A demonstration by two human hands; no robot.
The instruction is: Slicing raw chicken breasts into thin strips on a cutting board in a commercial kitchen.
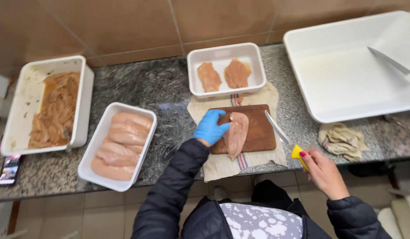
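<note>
My left hand point(210, 127), in a blue glove, rests on the left end of a raw chicken breast point(237, 132) lying on a brown wooden cutting board point(262, 128). My right hand point(322, 170), bare, grips the yellow handle of a knife point(282, 135); its blade points up and left over the board's right edge, clear of the meat. The board sits on a cloth towel point(222, 164).
A white tray point(225, 53) behind the board holds two cut fillets. A white tray of whole breasts point(118, 146) lies left, and a tub of marinated strips point(50, 108) farther left. A large white bin point(346, 71) with a second knife point(391, 62), a crumpled rag point(344, 140) and a phone point(9, 170) also lie on the granite counter.
</note>
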